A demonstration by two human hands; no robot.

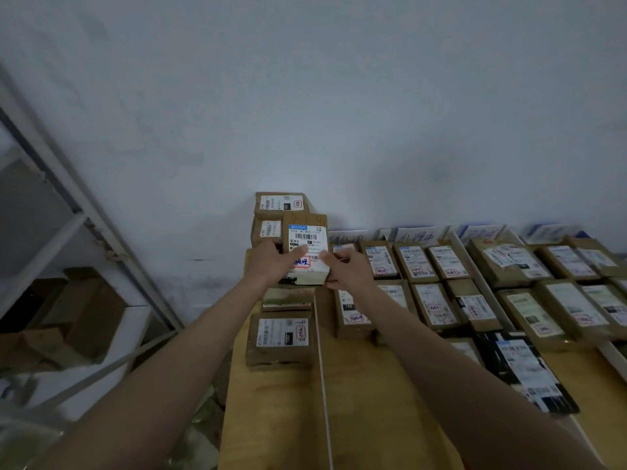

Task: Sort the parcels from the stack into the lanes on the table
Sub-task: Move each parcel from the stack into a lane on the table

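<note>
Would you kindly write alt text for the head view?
Both hands, left hand and right hand, hold a labelled cardboard parcel upright above the stack. To the right, parcels lie in rows on the wooden table.

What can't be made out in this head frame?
- Held parcel: its label text is too small and blurred to read; the left hand and right hand cover its lower corners.
- Lane signs by the wall: the handwriting is blurred.
- Rear stack parcels: partly hidden behind the held parcel.
- Rightmost lane: cut off by the frame edge.
</note>
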